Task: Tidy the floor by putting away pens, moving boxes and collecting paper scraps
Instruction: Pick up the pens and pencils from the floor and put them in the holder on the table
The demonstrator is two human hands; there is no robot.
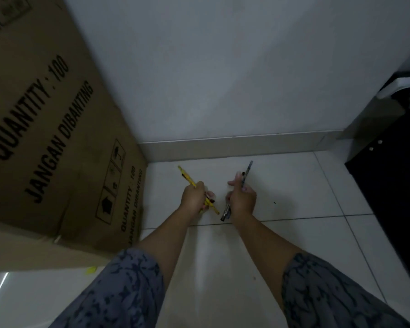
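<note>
Yellow pens [187, 179] slant up-left out of the left hand [194, 197], fingers curled round them; dark pens [246, 172] run near upright through the right hand [242, 200], likewise gripped; both hover above bare floor tiles [294, 185], cardboard box [57, 138] close left, wall [223, 79] ahead, black cabinet [393, 185] right.
</note>
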